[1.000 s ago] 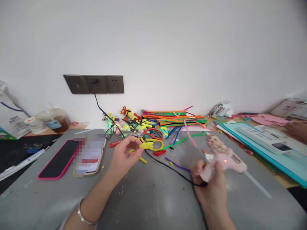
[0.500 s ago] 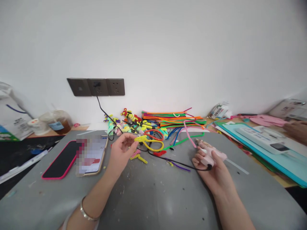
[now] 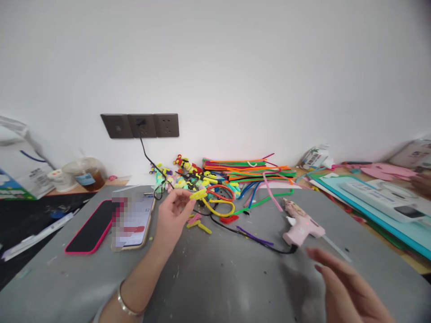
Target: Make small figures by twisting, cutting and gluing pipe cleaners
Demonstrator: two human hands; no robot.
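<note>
My left hand [image 3: 173,217] pinches a small yellow pipe-cleaner piece [image 3: 199,194] between thumb and fingertips, above the grey table mat [image 3: 215,291]. A pale pink glue gun [image 3: 300,225] lies on its side on the mat, a glue stick [image 3: 337,249] poking out of its back. My right hand [image 3: 350,287], somewhat blurred, is off the gun at the lower right, with fingers apart and nothing seen in them. Close behind the left hand curl a yellow pipe-cleaner loop [image 3: 220,213] and a red one [image 3: 232,194]. Short yellow pieces [image 3: 204,228] lie below them.
Bundled pipe cleaners [image 3: 249,169] and small finished figures [image 3: 188,167] line the wall. The gun's black cord [image 3: 235,232] crosses the mat toward the wall socket [image 3: 142,125]. Two phones [image 3: 92,229] lie left, near a drink cup [image 3: 89,177]. A turquoise folder [image 3: 340,193] is at right.
My right hand has let go of the glue gun, leaving it on the mat, and has drawn back toward the lower right. My left hand still holds the yellow piece.
</note>
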